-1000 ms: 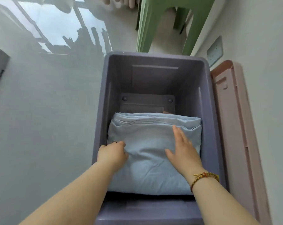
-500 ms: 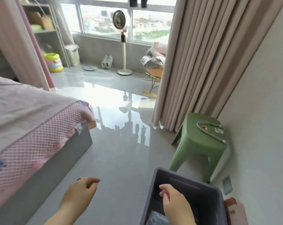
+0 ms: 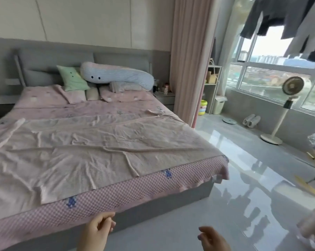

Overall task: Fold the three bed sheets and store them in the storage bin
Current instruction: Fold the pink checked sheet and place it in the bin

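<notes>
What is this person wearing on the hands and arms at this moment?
Nothing that shows. The left hand and right hand are bare: no gloves, no sleeve cuffs, no ring in sight. The picture's lower edge cuts off both wrists, so a bracelet or watch cannot be ruled out.

Lighting: bright daylight from the window (image 3: 272, 73) at right; the sky there is blown out white, and the hanging clothes (image 3: 279, 15) are dark against it.
Glare: broad sheen and mirror reflections on the glossy floor (image 3: 243, 187).
Shadows: soft and shallow, in the creases of the bed sheet (image 3: 98, 151).
Blur: slight motion smear throughout; a pale shape (image 3: 314, 227) at lower right is unreadable.
Distortion: wide-angle bowing of wall and window lines toward the edges.
</notes>
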`<state>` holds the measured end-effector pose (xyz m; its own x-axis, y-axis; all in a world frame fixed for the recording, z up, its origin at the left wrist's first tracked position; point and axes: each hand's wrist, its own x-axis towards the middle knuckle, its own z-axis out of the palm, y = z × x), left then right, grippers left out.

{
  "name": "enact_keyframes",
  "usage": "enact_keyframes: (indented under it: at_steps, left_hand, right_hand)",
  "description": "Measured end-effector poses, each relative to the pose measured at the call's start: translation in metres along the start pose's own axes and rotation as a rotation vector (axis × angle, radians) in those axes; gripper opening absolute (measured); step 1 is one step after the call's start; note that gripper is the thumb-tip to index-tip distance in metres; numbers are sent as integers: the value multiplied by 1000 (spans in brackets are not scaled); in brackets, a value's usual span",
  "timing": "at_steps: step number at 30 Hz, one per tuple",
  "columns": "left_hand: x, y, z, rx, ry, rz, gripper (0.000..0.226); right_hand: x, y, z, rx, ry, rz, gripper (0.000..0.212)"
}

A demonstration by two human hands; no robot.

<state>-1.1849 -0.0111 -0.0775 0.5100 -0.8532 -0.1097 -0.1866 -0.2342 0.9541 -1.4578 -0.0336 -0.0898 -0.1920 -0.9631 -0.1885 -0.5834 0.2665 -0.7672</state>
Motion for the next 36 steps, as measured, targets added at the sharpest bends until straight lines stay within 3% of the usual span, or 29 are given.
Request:
enact_keyframes:
  at_steps: [6, 10, 14, 18, 21, 24, 32, 35, 36]
  left_hand:
    - [54, -68, -169, -156, 434, -106, 22]
    - [102, -115, -267, -210, 548, -189, 20]
    - [136, -152, -353, -222, 580, -257, 20]
    - [166, -185, -433, -189, 634, -309, 19]
    - [194, -203, -468, -128, 627, -339, 19]
    - [229, -221, -491, -80, 578, -382, 26]
    - [396, -284, -577, -109, 583, -566, 38]
    - [466, -306, -616, -166, 515, -544, 59]
    - [486, -316, -629, -136, 475, -531, 57]
  right_hand:
    - [3, -117, 135, -152, -299, -141, 12]
    - [-7, -200, 235, -257, -428, -265, 23]
    - [-21, -258, 332, -305, -485, -357, 16]
    - [-36, -299, 434, -344, -620, -383, 26]
    - [-42, -323, 495, -410, -728, -409, 42]
    - [-37, -346, 558, -485, -793, -419, 35]
    - [23, -448, 788, -581, -911, -586, 49]
    - [53, -495, 876, -639, -886, -635, 58]
    - [66, -511, 906, -663, -886, -671, 60]
